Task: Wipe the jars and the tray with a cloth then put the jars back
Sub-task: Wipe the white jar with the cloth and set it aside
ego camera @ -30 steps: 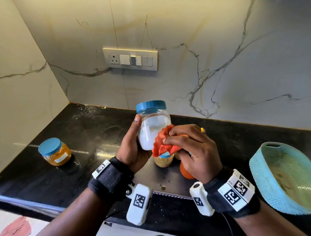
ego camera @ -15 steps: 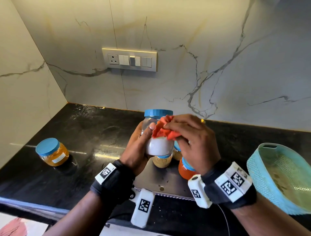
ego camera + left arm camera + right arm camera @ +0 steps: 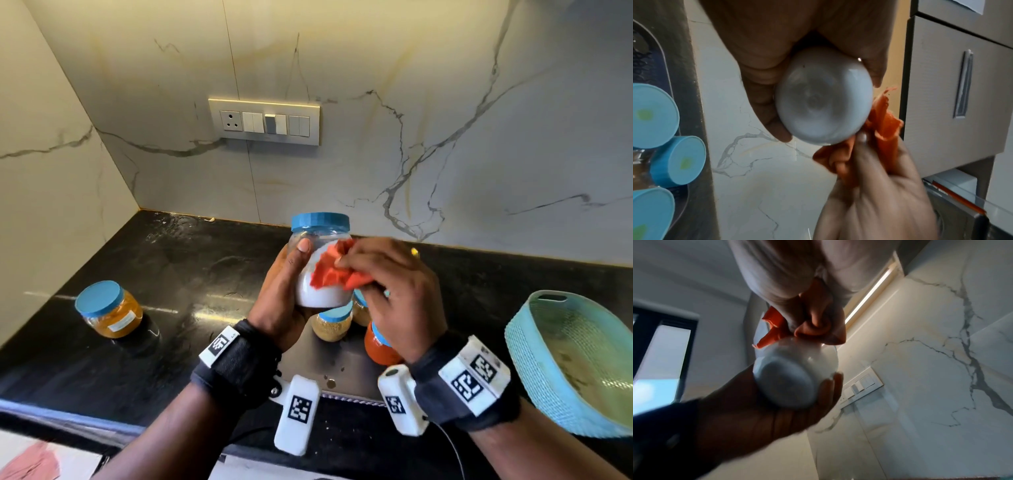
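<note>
A black stone tabletop (image 3: 102,373) runs along a pale marble wall (image 3: 445,102) that carries a switch plate (image 3: 264,122). At the right edge of the tabletop sits a light blue woven basket (image 3: 534,373). In front of the person lies a grey metal tray (image 3: 346,363), and three blue-lidded jars stand on it, partly hidden behind the hands: a tan-filled jar (image 3: 330,325), another pale one behind it (image 3: 360,310), and a red-filled jar (image 3: 378,347).

The left hand (image 3: 279,305) holds a white-powder jar (image 3: 320,270) upright in the air above the tray, its fingers (image 3: 758,100) wrapped round the lower body and the thumb pressed on the near side below the blue lid. The right hand (image 3: 397,301) has its fingers (image 3: 863,149) bunched tight on an orange cloth (image 3: 334,274), pressing it against the right side of that jar. From the left wrist the jar's round base (image 3: 823,104) faces the camera with the cloth touching its lower right edge.

Well apart on the left of the tabletop, off the tray, stands a yellow-filled jar (image 3: 109,310) with a blue lid and a small label.
</note>
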Tool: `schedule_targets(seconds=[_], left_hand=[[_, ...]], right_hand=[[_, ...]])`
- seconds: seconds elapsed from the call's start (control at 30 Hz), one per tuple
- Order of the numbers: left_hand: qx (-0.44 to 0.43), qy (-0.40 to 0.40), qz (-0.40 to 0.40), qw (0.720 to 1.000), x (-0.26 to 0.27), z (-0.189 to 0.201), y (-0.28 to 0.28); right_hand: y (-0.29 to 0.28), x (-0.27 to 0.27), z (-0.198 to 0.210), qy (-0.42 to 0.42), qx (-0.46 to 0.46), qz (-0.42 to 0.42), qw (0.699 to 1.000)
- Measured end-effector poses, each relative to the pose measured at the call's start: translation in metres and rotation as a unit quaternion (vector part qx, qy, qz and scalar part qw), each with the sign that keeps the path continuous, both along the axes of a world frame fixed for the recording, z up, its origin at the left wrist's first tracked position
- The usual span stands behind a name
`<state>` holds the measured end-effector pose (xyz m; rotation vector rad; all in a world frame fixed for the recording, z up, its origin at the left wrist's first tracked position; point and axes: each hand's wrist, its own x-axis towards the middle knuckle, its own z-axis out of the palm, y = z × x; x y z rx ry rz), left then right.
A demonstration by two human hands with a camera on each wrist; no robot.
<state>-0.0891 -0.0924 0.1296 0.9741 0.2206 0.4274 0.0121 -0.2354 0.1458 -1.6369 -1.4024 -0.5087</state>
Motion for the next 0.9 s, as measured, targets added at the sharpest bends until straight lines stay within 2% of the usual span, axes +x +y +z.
schedule_targets(seconds=[0.1, 0.17, 0.3, 0.4, 0.57, 0.63, 0.73, 0.9], left_hand=[[-0.007, -0.011, 0.009, 1.000, 0.001, -0.001, 0.006], [0.001, 0.000, 0.005, 1.000, 0.000, -0.004, 0.006], [0.018, 0.014, -0.020, 1.000, 0.003, -0.002, -0.001], [0.010, 0.012, -0.017, 1.000, 0.008, 0.004, -0.002], [-0.038, -0.005, -0.019, 0.999, 0.008, 0.009, 0.002], [-0.039, -0.010, -0.021, 0.999, 0.008, 0.009, 0.000], [0.008, -0.027, -0.033, 0.999, 0.011, 0.005, -0.001], [0.032, -0.011, -0.058, 0.998, 0.010, 0.002, 0.005]], right_hand=[[-0.011, -0.010, -0.015, -0.052, -0.042, 0.050, 0.996], [-0.011, -0.002, -0.010, -0.057, -0.045, 0.059, 0.996], [0.007, 0.023, 0.010, 0.058, 0.033, 0.011, 0.998], [0.012, 0.026, 0.015, 0.133, 0.055, 0.013, 0.989], [-0.004, 0.001, 0.003, 0.067, 0.008, 0.032, 0.997], [-0.006, -0.004, 0.003, 0.084, 0.003, 0.047, 0.995], [-0.003, -0.004, 0.003, 0.106, 0.021, 0.031, 0.994], [-0.007, -0.001, -0.005, 0.066, -0.003, 0.020, 0.998]])
